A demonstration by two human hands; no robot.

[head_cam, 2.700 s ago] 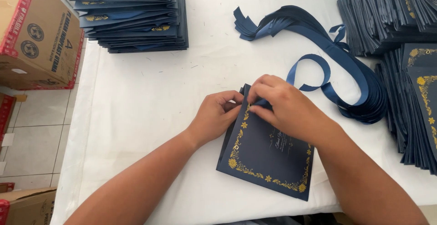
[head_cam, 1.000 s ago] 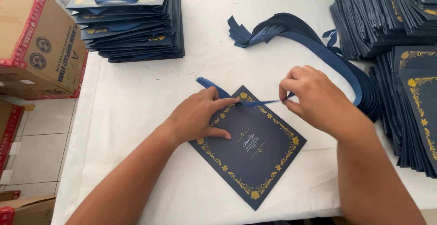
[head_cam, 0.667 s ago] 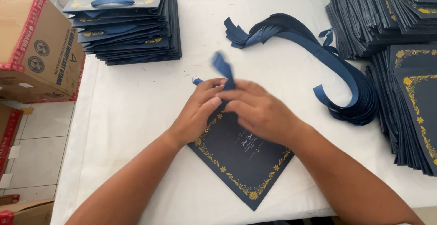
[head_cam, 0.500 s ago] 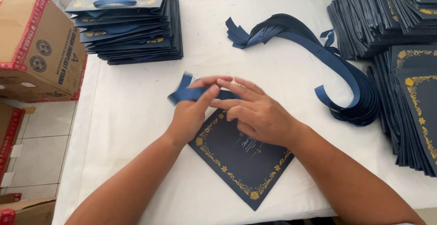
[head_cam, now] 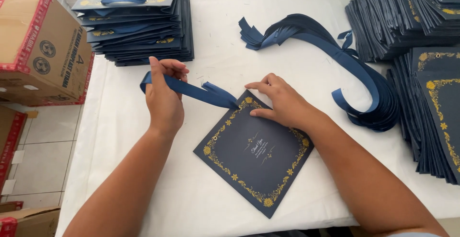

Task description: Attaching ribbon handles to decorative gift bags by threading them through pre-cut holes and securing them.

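Observation:
A flat navy paper bag (head_cam: pixel 254 155) with gold floral edging lies tilted on the white table (head_cam: pixel 143 170). A navy ribbon (head_cam: pixel 201 92) runs from a hole at the bag's top corner out to the left. My left hand (head_cam: pixel 164 98) is shut on the ribbon's free end, pulling it taut up and to the left. My right hand (head_cam: pixel 280 102) rests flat on the bag's top corner, fingers spread, pressing next to the hole.
A stack of finished bags with ribbon handles (head_cam: pixel 136 21) stands at the back left. A bundle of loose navy ribbons (head_cam: pixel 335 55) curves across the back right. Tall piles of flat bags (head_cam: pixel 421 40) fill the right side. Cardboard boxes (head_cam: pixel 40 50) stand left of the table.
My left hand has drawn the ribbon out to the left through the bag's hole. My right hand has let go of the ribbon and settled flat on the bag's corner.

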